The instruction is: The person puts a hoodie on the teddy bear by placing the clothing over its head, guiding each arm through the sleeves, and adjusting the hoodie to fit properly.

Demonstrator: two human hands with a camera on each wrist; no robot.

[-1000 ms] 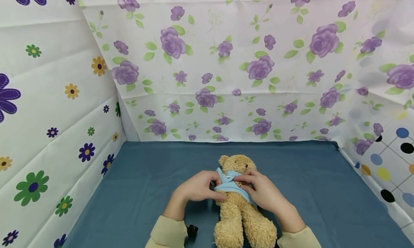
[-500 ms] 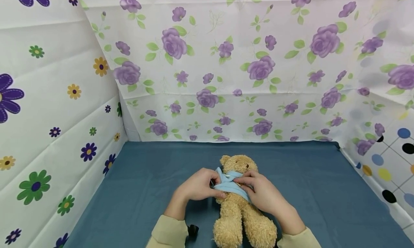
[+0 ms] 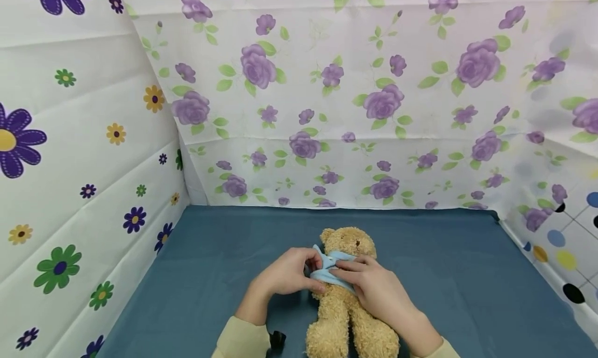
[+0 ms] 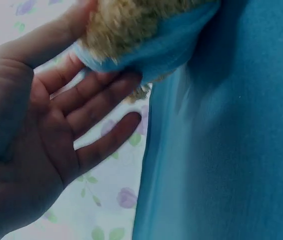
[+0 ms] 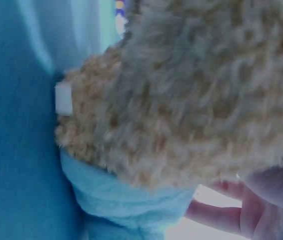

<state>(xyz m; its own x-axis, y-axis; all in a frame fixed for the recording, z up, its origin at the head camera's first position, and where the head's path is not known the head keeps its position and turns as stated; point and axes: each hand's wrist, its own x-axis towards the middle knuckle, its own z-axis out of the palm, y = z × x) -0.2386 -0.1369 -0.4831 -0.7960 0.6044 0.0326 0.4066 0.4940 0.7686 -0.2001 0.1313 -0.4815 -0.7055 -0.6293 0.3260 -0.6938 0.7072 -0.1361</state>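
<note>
A tan, curly-furred teddy bear (image 3: 334, 314) lies on its back, head away from me, with a light blue top (image 3: 343, 282) bunched round its chest. My left hand (image 3: 289, 270) holds the bear's left-hand side in the head view, thumb near the top's lower edge and fingers at the blue cloth. In the left wrist view, fingertips touch the blue cloth (image 4: 164, 42) and the little finger stands free. My right hand (image 3: 380, 290) rests across the chest, its fingers extended over the top. In the right wrist view, fur fills much of the frame and partly hides that hand (image 5: 266, 205).
A blue-grey cloth (image 3: 233, 238) covers the table. White sheets printed with purple roses (image 3: 383, 101) and coloured flowers (image 3: 58, 267) stand behind and to the left. A dotted sheet (image 3: 567, 259) hangs at right. A small black object (image 3: 277, 340) sits by the left cuff.
My right hand has shifted slightly left over the chest, its fingers lying flatter and covering the spot where a brown patch showed. The left hand keeps its place. The head view has turned slightly.
</note>
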